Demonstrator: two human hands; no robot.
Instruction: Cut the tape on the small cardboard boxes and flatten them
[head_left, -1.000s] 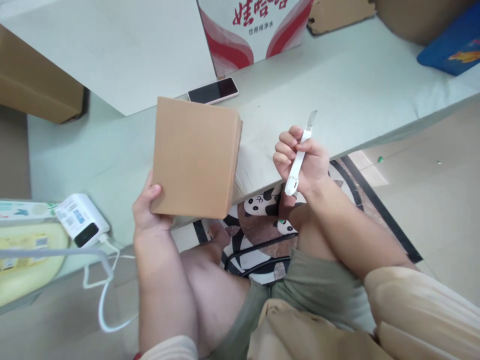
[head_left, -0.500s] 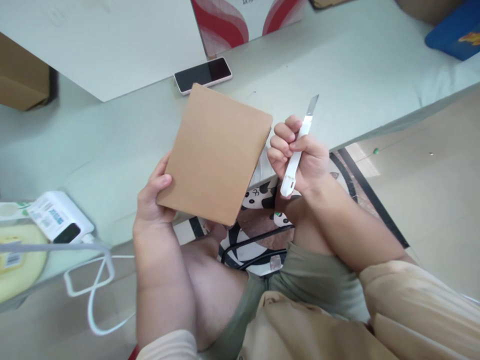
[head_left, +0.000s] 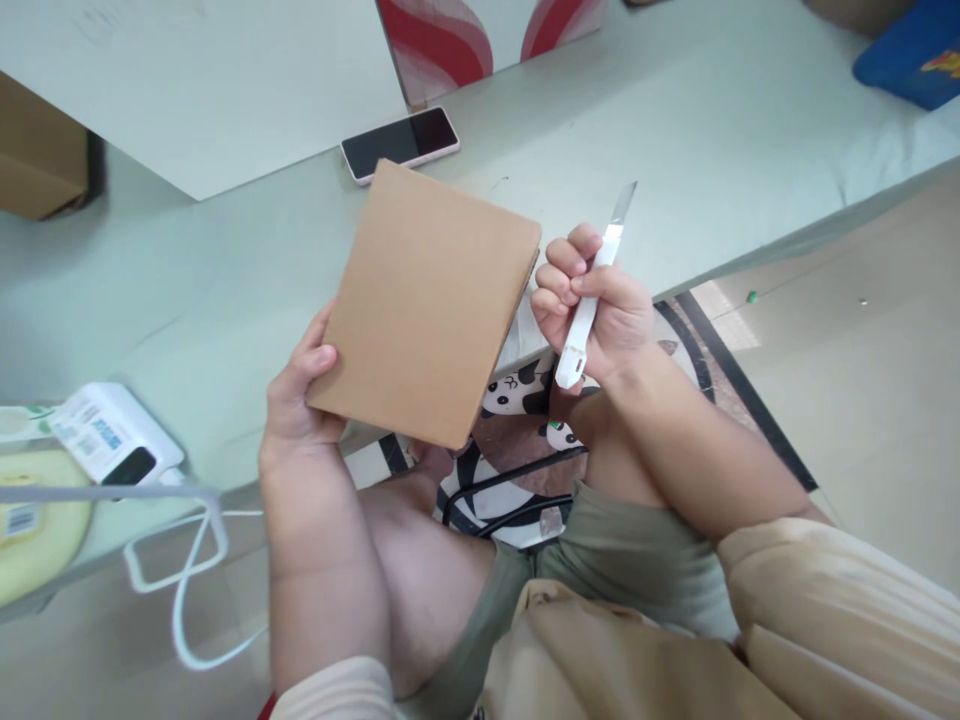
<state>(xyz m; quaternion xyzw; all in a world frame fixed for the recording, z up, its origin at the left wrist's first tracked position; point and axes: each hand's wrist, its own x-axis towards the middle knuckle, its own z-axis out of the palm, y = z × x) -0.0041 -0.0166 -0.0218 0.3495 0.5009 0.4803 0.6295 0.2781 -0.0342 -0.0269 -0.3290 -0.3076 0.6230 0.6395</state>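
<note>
My left hand [head_left: 298, 385] grips the lower left corner of a flat brown cardboard box [head_left: 427, 305], thumb on its upper face and the other fingers mostly out of sight beneath it. The box is tilted, held over the table's front edge. To its right, my right hand [head_left: 596, 300] is closed around a white utility knife [head_left: 588, 308]. The knife's blade is out and points up and away from me; it is apart from the box. What lies under the box is hidden.
A phone [head_left: 400, 143] lies on the table [head_left: 660, 130] just past the box. A white power bank [head_left: 116, 435] with a cable [head_left: 180, 600] sits at the left beside a yellow object [head_left: 45, 540]. A white board-like panel [head_left: 225, 90] and a blue item [head_left: 911, 60] are farther back.
Both hands, the box and the knife appear shifted very slightly to the left, along with the whole view. The grips look the same.
</note>
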